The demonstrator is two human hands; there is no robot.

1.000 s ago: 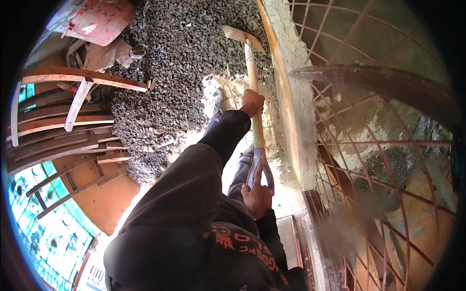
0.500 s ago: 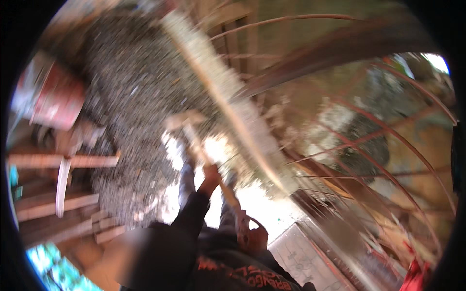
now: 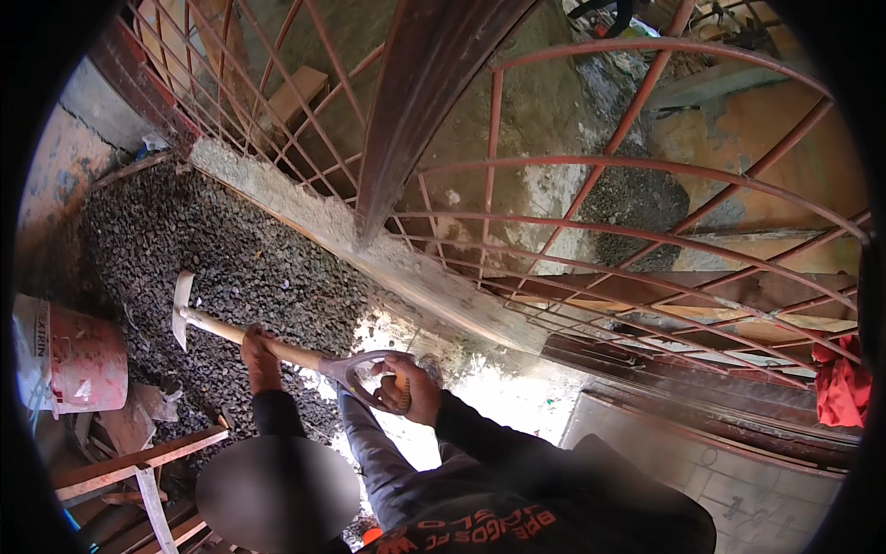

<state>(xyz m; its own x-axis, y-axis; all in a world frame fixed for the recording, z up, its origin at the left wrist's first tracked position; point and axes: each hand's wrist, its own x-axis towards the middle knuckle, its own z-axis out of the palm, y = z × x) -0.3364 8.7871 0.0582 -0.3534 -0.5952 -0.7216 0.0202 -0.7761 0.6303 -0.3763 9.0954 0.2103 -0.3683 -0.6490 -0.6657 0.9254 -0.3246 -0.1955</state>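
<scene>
A shovel (image 3: 300,355) with a wooden shaft and a D-shaped grip lies across the middle of the view, its pale blade (image 3: 184,310) pointing left over a bed of dark gravel (image 3: 231,258). My left hand (image 3: 260,349) is wrapped round the shaft, partway toward the blade. Closed on the D-grip at the other end is my right hand (image 3: 417,388). The blade is seen nearly edge-on, and whether it touches the stones I cannot tell.
Red metal window bars (image 3: 609,166) and a concrete sill (image 3: 305,208) run along the far and right side. A pinkish bucket (image 3: 88,360) stands at the left, near wooden boards (image 3: 138,462). A red cloth (image 3: 842,379) hangs at the right. At lower right lies a grey panel (image 3: 701,452).
My view has swung, and the blurred scene is now sharp. The shovel, earlier angled away from me, now points left over the gravel. Both hands stay on it.
</scene>
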